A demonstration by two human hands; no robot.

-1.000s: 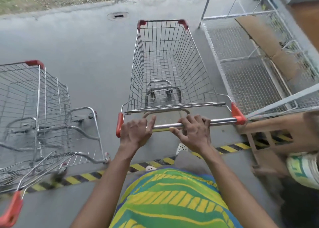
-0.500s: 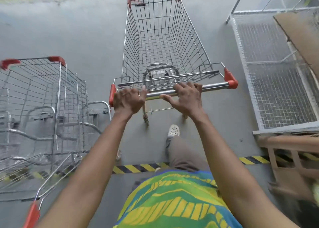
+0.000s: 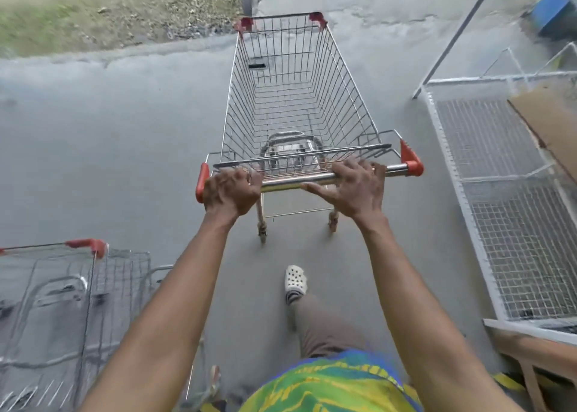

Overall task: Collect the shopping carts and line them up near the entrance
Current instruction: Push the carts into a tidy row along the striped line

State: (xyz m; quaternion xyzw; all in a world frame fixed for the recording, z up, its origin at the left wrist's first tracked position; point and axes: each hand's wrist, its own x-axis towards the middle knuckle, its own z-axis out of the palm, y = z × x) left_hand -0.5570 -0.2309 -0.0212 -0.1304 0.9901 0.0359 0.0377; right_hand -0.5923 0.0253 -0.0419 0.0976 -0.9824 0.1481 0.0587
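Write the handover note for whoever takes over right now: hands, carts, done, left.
Left hand: grips the handle near its left red end.
Right hand: fingers curled over the same bar, nearer the right end.
Pushed cart: empty, on concrete, nose toward the grass edge, wire rack on its right.
Other carts: lower left.
Done: one cart in hand.
Left: line it up with the others.
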